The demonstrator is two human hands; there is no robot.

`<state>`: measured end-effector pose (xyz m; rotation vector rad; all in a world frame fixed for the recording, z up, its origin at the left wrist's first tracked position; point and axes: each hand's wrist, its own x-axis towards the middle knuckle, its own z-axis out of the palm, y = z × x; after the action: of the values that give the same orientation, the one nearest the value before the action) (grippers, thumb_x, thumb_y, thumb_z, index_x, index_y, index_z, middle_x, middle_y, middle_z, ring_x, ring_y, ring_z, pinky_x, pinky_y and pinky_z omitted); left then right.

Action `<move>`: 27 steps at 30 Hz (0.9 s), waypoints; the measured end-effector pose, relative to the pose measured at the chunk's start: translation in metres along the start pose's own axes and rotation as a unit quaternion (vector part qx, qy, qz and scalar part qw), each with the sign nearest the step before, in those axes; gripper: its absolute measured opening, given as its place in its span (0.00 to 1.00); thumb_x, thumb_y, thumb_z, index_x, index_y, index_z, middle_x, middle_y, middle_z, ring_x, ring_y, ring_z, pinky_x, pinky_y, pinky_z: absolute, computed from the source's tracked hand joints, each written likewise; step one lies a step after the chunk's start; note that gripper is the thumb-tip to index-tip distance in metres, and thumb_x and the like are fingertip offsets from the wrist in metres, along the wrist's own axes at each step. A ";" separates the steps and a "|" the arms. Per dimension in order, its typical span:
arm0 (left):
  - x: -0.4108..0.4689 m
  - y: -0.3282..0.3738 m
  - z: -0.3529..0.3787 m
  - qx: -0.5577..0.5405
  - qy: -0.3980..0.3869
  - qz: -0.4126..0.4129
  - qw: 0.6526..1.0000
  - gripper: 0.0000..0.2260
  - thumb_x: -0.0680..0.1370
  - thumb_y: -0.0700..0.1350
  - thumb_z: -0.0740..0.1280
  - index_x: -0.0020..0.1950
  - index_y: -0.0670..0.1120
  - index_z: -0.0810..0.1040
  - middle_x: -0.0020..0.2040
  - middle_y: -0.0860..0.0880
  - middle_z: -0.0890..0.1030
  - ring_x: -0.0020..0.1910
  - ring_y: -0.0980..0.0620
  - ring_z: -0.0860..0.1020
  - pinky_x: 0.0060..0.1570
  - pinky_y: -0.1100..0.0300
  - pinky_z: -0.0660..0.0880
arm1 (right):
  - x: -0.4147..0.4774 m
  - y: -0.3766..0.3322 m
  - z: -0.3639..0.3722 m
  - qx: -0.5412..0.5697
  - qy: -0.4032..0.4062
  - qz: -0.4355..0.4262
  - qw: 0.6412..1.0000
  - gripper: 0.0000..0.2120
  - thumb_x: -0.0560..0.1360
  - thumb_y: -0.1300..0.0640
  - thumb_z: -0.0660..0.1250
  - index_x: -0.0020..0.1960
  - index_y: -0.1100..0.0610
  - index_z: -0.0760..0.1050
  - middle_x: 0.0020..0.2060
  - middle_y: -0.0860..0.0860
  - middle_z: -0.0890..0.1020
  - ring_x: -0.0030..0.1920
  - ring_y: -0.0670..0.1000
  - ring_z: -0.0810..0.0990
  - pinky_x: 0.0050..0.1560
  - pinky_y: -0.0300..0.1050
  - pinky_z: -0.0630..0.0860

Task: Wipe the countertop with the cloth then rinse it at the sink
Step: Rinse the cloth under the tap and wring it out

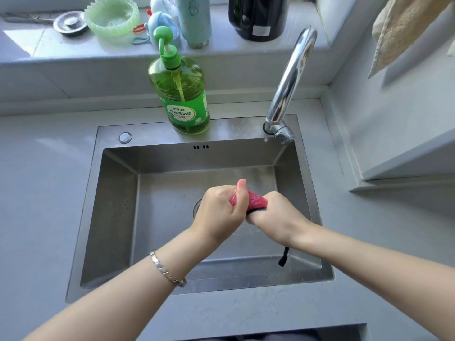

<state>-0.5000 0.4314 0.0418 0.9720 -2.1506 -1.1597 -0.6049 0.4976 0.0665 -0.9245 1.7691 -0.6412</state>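
Observation:
A pink-red cloth (256, 201) is bunched and twisted between my two hands over the steel sink (118, 217). My left hand (220, 210) grips its left end, thumb raised. My right hand (278, 217) is closed round the right end, and most of the cloth is hidden inside both fists. A dark strap (283, 257) hangs below my right wrist. The chrome faucet (290, 77) rises at the sink's back right; no water stream shows. Grey countertop (41, 193) surrounds the sink.
A green dish-soap pump bottle (181, 94) stands on the sink's back rim. On the sill behind it are a green bowl (112, 17), a drain plug (71, 23), bottles (194, 20) and a black kettle (258, 17). A beige towel (406, 30) hangs at the upper right.

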 end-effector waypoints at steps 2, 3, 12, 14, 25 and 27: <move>0.000 0.001 0.000 -0.012 -0.009 0.000 1.000 0.25 0.75 0.53 0.51 0.25 0.44 0.76 0.19 0.54 0.74 0.24 0.54 0.73 0.28 0.63 0.69 | -0.001 -0.001 0.001 0.000 -0.004 -0.002 1.000 0.14 0.61 0.54 0.59 0.22 0.54 0.57 0.16 0.44 0.58 0.24 0.47 0.54 0.24 0.40 0.54; 0.000 -0.001 0.000 -0.025 -0.019 -0.002 1.000 0.25 0.75 0.53 0.51 0.29 0.43 0.80 0.23 0.49 0.79 0.26 0.51 0.76 0.31 0.59 0.72 | -0.002 -0.001 0.001 0.002 -0.008 -0.002 1.000 0.14 0.61 0.54 0.59 0.22 0.54 0.56 0.16 0.44 0.57 0.24 0.47 0.54 0.24 0.40 0.54; 0.000 -0.003 -0.007 -0.018 -0.069 -0.026 0.997 0.25 0.75 0.55 0.52 0.22 0.44 0.68 0.20 0.51 0.67 0.24 0.53 0.68 0.28 0.64 0.65 | 0.002 0.006 0.000 -0.003 -0.019 -0.011 1.000 0.20 0.67 0.65 0.61 0.22 0.54 0.56 0.18 0.45 0.59 0.23 0.46 0.55 0.25 0.40 0.55; 0.000 -0.004 -0.007 0.006 -0.100 -0.073 0.992 0.26 0.76 0.56 0.52 0.25 0.42 0.70 0.22 0.47 0.68 0.26 0.51 0.66 0.30 0.59 0.65 | 0.007 0.009 -0.001 -0.058 -0.016 -0.009 0.998 0.18 0.67 0.63 0.62 0.23 0.55 0.58 0.19 0.46 0.62 0.24 0.47 0.58 0.25 0.40 0.57; -0.032 -0.002 -0.020 -0.248 -0.052 -0.325 0.911 0.10 0.79 0.47 0.57 0.43 0.47 0.76 0.33 0.52 0.79 0.32 0.57 0.76 0.33 0.64 0.77 | 0.007 0.024 -0.002 0.318 -0.067 0.185 0.928 0.27 0.67 0.42 0.68 0.58 0.60 0.72 0.50 0.61 0.80 0.48 0.55 0.80 0.53 0.49 0.76; -0.039 0.004 -0.022 -0.283 -0.050 -0.317 0.904 0.08 0.78 0.44 0.60 0.43 0.47 0.77 0.38 0.48 0.80 0.34 0.56 0.79 0.38 0.60 0.80 | 0.005 0.024 0.008 0.358 -0.052 0.182 0.915 0.19 0.71 0.44 0.66 0.50 0.60 0.76 0.43 0.57 0.82 0.43 0.54 0.82 0.49 0.47 0.78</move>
<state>-0.4617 0.4529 0.0523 1.3776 -1.4155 -2.0272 -0.6050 0.5070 0.0427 -0.1166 1.3872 -0.8841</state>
